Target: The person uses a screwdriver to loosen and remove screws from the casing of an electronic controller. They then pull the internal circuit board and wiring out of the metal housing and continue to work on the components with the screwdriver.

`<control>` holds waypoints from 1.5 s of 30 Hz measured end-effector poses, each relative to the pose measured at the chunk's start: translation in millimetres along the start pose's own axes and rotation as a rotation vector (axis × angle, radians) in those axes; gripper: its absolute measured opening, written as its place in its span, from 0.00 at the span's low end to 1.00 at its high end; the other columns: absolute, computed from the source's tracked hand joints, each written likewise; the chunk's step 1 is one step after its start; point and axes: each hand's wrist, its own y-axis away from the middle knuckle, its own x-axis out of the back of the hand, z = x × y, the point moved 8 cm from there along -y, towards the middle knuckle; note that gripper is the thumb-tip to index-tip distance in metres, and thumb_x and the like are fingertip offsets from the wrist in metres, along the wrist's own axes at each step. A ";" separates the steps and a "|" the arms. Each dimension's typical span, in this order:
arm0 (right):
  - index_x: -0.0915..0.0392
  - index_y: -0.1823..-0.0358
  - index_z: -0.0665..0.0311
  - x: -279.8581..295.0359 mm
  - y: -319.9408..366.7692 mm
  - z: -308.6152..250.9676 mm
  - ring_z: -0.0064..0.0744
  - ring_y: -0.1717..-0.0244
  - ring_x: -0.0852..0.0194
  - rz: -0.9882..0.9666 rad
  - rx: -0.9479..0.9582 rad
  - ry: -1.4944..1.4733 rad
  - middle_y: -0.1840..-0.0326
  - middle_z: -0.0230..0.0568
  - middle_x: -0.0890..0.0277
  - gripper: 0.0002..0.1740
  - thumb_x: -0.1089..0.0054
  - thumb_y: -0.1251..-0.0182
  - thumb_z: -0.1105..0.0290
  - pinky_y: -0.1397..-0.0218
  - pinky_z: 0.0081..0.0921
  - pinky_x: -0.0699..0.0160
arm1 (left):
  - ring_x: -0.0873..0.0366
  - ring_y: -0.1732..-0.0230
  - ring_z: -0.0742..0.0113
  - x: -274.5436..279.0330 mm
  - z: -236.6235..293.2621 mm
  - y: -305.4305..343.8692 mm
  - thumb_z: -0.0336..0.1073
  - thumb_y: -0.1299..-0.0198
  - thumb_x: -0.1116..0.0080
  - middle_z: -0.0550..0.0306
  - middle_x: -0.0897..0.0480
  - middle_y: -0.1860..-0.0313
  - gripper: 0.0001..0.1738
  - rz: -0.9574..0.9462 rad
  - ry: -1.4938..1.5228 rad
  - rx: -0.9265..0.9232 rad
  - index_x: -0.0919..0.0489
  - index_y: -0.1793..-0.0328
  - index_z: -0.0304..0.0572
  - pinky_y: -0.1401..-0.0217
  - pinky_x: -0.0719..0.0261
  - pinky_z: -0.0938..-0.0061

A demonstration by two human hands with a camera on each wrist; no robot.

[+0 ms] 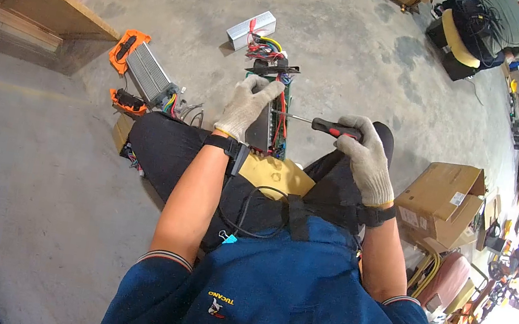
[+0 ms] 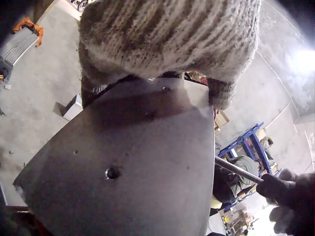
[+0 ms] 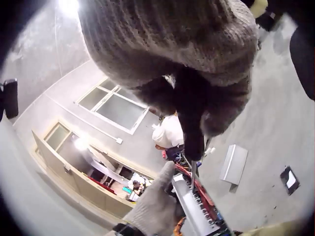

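My gloved left hand (image 1: 245, 106) grips the far end of a circuit board assembly (image 1: 282, 125), which lies lengthwise over my lap. A flat metal plate (image 2: 147, 152) with small holes runs along its side and fills much of the left wrist view. Red wires (image 1: 283, 108) run along the board, and a row of small dark components (image 3: 203, 205) lines it in the right wrist view. My gloved right hand (image 1: 366, 156) holds a screwdriver (image 1: 331, 128) by its black and red handle. The shaft (image 1: 298, 117) points left, its tip right at the board's edge.
Past the board lies a silver metal casing (image 1: 252, 29) with a bundle of coloured wires (image 1: 267, 49). A finned metal unit (image 1: 150, 72) with orange ends sits on the floor at the left. A cardboard box (image 1: 439, 201) stands right of my knee.
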 end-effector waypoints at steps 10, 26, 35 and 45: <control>0.18 0.35 0.69 -0.4 2.3 11.4 0.24 0.56 0.13 0.008 -0.023 0.037 0.55 0.41 0.14 0.21 0.37 0.17 0.60 0.49 0.26 0.14 | 0.13 0.57 0.68 -2.0 -1.8 -2.3 0.69 0.31 0.31 0.57 0.10 0.59 0.36 -0.021 0.088 0.013 0.10 0.44 0.40 0.51 0.19 0.70; 0.18 0.35 0.70 -1.5 6.2 2.3 0.26 0.55 0.16 -0.017 -0.232 -0.207 0.52 0.38 0.16 0.24 0.33 0.21 0.59 0.43 0.26 0.17 | 0.15 0.51 0.65 -1.1 -2.1 -1.6 0.61 0.33 0.24 0.55 0.09 0.53 0.32 -0.013 0.099 0.088 0.11 0.46 0.36 0.42 0.19 0.66; 0.18 0.36 0.69 -4.2 10.3 -3.0 0.26 0.56 0.14 -0.030 -0.257 -0.230 0.55 0.39 0.16 0.21 0.35 0.21 0.62 0.46 0.26 0.14 | 0.14 0.59 0.69 -6.2 -5.6 -3.0 0.66 0.30 0.29 0.58 0.10 0.58 0.34 -0.033 0.158 0.034 0.11 0.43 0.39 0.53 0.18 0.71; 0.18 0.34 0.71 -8.1 12.2 -1.2 0.28 0.56 0.14 0.027 -0.319 -0.295 0.52 0.42 0.15 0.23 0.35 0.22 0.63 0.48 0.27 0.15 | 0.15 0.58 0.68 -6.8 -10.9 -7.4 0.66 0.30 0.29 0.57 0.10 0.57 0.33 -0.028 0.084 0.033 0.11 0.43 0.41 0.52 0.19 0.69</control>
